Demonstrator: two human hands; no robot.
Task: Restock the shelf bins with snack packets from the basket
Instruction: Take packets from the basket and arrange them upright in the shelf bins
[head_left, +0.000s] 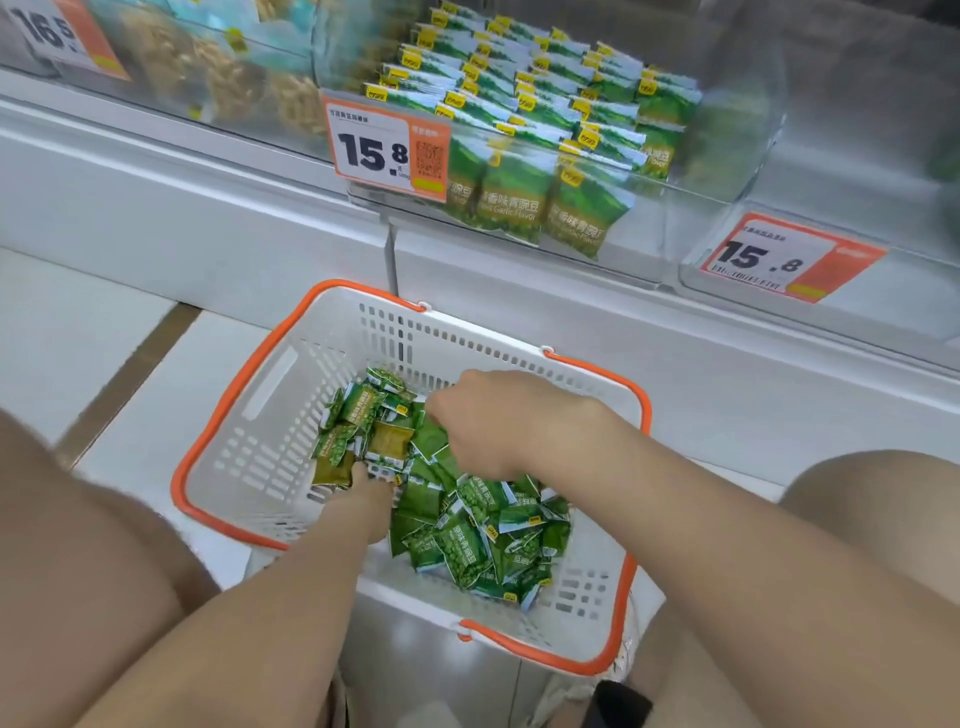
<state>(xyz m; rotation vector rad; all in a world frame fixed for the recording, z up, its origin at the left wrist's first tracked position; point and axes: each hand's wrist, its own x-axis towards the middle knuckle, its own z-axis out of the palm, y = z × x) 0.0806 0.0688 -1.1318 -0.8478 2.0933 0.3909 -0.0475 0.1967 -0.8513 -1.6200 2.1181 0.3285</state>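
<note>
A white basket (291, 415) with an orange rim sits on the floor in front of the shelf. Several small green snack packets (483, 540) lie heaped in it. My left hand (366, 499) is pushed into the heap, its fingers hidden under packets, gripping a cluster of green packets (363, 421). My right hand (488, 421) is over the heap's middle, fingers curled down onto packets. Above, a clear shelf bin (727, 171) holds rows of upright green packets (524, 130).
A clear bin (831, 291) at the right, tagged 15.8, looks nearly bare. Another bin (218, 78) at the upper left holds pale snack packs. Price tag (389, 150) hangs on the middle bin. My knees flank the basket.
</note>
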